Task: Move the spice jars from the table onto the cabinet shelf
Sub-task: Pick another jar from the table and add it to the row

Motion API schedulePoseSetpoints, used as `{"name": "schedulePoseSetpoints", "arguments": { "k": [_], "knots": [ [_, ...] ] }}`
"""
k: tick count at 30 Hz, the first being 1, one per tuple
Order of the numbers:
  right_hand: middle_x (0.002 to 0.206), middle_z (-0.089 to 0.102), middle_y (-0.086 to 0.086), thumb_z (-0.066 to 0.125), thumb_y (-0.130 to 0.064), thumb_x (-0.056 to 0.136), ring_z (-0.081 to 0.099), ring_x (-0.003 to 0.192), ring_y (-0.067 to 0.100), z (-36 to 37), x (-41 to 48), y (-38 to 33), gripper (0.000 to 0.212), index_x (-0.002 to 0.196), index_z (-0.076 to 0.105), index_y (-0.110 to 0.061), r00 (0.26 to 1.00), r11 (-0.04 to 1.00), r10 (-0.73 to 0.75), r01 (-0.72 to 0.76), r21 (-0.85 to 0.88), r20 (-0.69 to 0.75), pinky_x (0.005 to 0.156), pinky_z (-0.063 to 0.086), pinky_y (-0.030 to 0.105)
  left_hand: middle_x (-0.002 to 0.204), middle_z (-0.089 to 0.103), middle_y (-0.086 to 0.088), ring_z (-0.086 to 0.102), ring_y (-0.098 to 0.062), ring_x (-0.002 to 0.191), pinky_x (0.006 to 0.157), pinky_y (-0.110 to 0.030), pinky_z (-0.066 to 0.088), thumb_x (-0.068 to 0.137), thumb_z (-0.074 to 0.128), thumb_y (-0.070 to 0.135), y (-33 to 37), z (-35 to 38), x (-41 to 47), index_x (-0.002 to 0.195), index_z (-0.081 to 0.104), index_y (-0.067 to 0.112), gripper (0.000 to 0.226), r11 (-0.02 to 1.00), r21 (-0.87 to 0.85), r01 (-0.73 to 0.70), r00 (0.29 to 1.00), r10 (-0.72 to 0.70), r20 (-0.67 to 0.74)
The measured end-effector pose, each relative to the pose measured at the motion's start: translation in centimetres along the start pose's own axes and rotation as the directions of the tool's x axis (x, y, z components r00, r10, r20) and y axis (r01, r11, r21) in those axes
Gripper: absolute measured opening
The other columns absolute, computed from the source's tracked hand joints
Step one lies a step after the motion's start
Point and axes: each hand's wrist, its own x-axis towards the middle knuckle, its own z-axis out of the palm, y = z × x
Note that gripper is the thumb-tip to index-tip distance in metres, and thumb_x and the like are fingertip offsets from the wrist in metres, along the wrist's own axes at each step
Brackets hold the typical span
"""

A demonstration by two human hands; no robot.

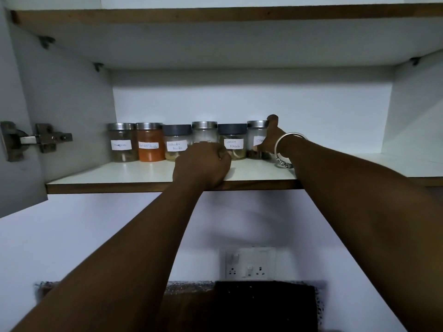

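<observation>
Forearms (134, 255) extend to cabinet shelf (119, 173); left grip (201, 164) is curled at 6 o'clock of clear jar (204, 134), hold indeterminate; right grip (269, 137) clasps rightmost jar (256, 136).

Arms outstretched; left hand (202, 164) fingers curled; right hand (269, 137) grips jar (255, 137).

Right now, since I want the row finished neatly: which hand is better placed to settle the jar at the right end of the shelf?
Right. The right hand grips that end jar, thumb up by its lid. The left hand is curled in front of the middle jars, farther off.
</observation>
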Motion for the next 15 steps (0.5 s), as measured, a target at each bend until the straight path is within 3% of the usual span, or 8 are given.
{"name": "schedulePoseSetpoints", "arguments": {
  "k": [4,6,8,10,11,12,13,15],
  "knots": [
    [0.145,0.045,0.023,0.077,-0.025,0.090,0.054,0.125,0.041,-0.2,-0.2,0.1,0.097,0.159,0.009,-0.019,0.997,0.985,0.063,-0.068,0.157,0.033,0.102,0.046,0.046,0.115,0.076,-0.005,0.068,-0.029,0.109,0.079,-0.035,0.050,0.099,0.049,0.046,0.0,0.3,0.0,0.119,0.074,0.028,0.037,1.000,-0.013,-0.014,1.000,0.013,-0.024],
    [0.150,0.045,0.017,0.056,-0.063,0.095,0.050,0.127,0.039,-0.2,-1.4,-1.5,0.080,0.155,0.025,-0.020,0.974,0.810,0.169,-0.223,0.543,0.148,0.103,0.044,0.051,0.106,0.077,-0.004,0.068,-0.029,0.104,0.072,-0.032,0.045,0.099,0.049,0.045,-0.1,0.3,0.0,0.115,0.074,0.027,0.036,0.999,-0.031,-0.018,0.999,0.016,-0.051],
    [0.162,0.032,0.021,0.049,-0.076,0.089,0.038,0.140,0.044,-0.2,-1.2,-1.6,0.100,0.159,0.019,-0.012,0.948,0.717,0.273,-0.314,0.623,0.163,0.113,0.033,0.059,0.103,0.078,-0.003,0.068,-0.029,0.103,0.072,-0.033,0.048,0.098,0.048,0.044,-0.1,0.4,-0.1,0.119,0.072,0.028,0.035,0.998,-0.055,-0.012,0.995,0.007,-0.095],
    [0.167,0.019,0.023,0.066,-0.071,0.083,0.028,0.148,0.046,-0.8,-1.2,-1.2,0.122,0.162,-0.003,-0.009,0.933,0.879,0.344,-0.359,0.313,0.106,0.121,0.026,0.057,0.102,0.078,-0.004,0.069,-0.030,0.101,0.070,-0.033,0.046,0.098,0.048,0.042,-0.2,0.4,-0.4,0.124,0.068,0.030,0.036,0.998,-0.054,-0.015,0.986,0.005,-0.168],
    [0.162,0.031,0.021,0.074,-0.070,0.076,0.039,0.144,0.042,-1.4,-2.0,-1.1,0.127,0.161,0.006,-0.006,0.937,0.940,0.339,-0.332,-0.078,0.089,0.118,0.034,0.051,0.098,0.078,-0.005,0.069,-0.030,0.096,0.067,-0.032,0.043,0.097,0.048,0.040,-0.2,0.5,-0.6,0.122,0.069,0.029,0.035,0.999,-0.043,-0.023,0.976,0.014,-0.216],
    [0.148,0.050,0.017,0.079,-0.071,0.068,0.055,0.130,0.038,-1.9,-2.7,-1.3,0.121,0.156,0.029,-0.004,0.953,0.890,0.292,-0.239,-0.388,0.082,0.110,0.045,0.044,0.092,0.077,-0.007,0.070,-0.031,0.089,0.065,-0.030,0.040,0.095,0.047,0.038,-0.2,0.5,-0.8,0.116,0.071,0.026,0.034,0.999,-0.030,-0.038,0.965,0.029,-0.260],
    [0.129,0.062,0.014,0.081,-0.072,0.065,0.063,0.114,0.033,-2.5,-3.6,-1.7,0.106,0.142,0.050,-0.005,0.958,0.839,0.248,-0.138,-0.526,0.144,0.100,0.051,0.040,0.086,0.076,-0.008,0.069,-0.032,0.082,0.062,-0.030,0.038,0.092,0.047,0.035,-0.1,0.4,-1.1,0.108,0.073,0.023,0.033,0.998,-0.021,-0.053,0.955,0.045,-0.293],
    [0.109,0.063,0.007,0.075,-0.073,0.071,0.063,0.095,0.027,-2.9,-5.6,-2.9,0.081,0.120,0.061,-0.009,0.938,0.814,0.226,-0.032,-0.580,0.265,0.086,0.049,0.035,0.078,0.074,-0.008,0.067,-0.032,0.072,0.059,-0.028,0.035,0.087,0.046,0.032,0.2,0.3,-1.6,0.095,0.075,0.018,0.033,0.997,-0.008,-0.076,0.943,0.069,-0.326]
  ]
}}
